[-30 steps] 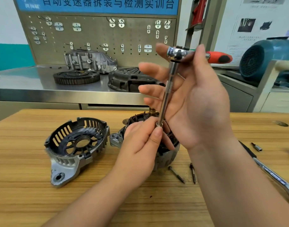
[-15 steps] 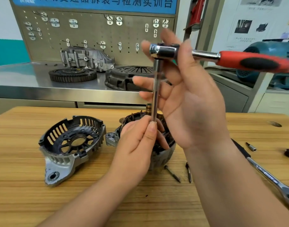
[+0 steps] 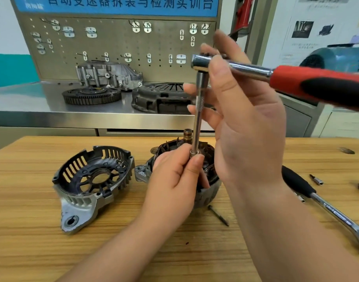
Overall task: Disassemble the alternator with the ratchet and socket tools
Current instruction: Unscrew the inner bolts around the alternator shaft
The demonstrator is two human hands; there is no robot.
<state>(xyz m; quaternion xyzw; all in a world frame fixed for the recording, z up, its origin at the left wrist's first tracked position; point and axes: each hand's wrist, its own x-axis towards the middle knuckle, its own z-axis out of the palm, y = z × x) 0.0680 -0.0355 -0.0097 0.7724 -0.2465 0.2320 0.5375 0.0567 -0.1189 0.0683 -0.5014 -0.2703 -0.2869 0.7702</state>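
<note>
The alternator body point(image 3: 212, 180), with its copper windings and rotor shaft point(image 3: 187, 133) showing, stands on the wooden table point(image 3: 32, 251). My left hand point(image 3: 174, 184) lies in front of it and pinches the lower socket end of a long chrome extension bar point(image 3: 198, 117), which stands upright over the alternator. My right hand point(image 3: 247, 127) holds the ratchet point(image 3: 317, 84) by its head, thumb across the front and fingers behind. The red and black handle points right. The removed end housing point(image 3: 93, 180) lies to the left.
A loose long bolt point(image 3: 218, 215) lies in front of the alternator. A second ratchet point(image 3: 327, 206) with a black grip lies at the right, with a small bit point(image 3: 317, 179) beyond it. Behind the table, a steel bench point(image 3: 22, 102) carries a clutch cover point(image 3: 160, 96) and a ring gear point(image 3: 91, 96).
The ratchet handle has swung round to the right and towards me while the extension bar stayed upright. My left hand kept its pinch on the bar's lower end.
</note>
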